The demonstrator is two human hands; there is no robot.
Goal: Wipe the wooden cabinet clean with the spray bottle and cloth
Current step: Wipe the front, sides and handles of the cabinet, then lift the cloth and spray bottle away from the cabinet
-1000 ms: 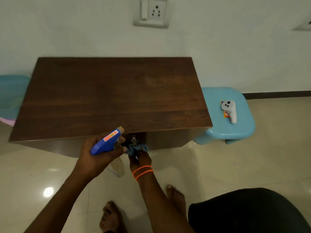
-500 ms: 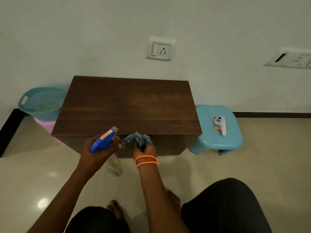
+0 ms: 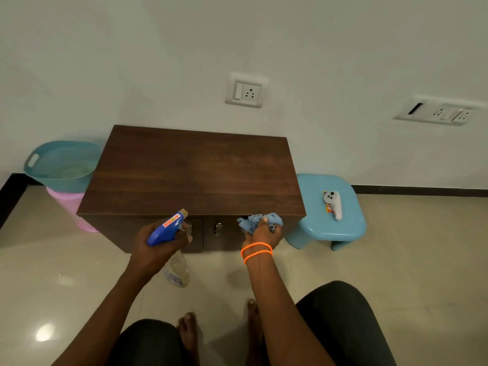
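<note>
No text can be read with certainty. A red label [image 3: 169, 222] is seen on the blue trigger head of the spray bottle [image 3: 166, 229], but its print is too small to be read. A pale label is seen on the clear body of the same bottle, and its words are blurred. A small colourful packet [image 3: 327, 207] is seen on the blue stool [image 3: 311, 228], partly covered by a white controller [image 3: 333, 204]; its print is not legible.
</note>
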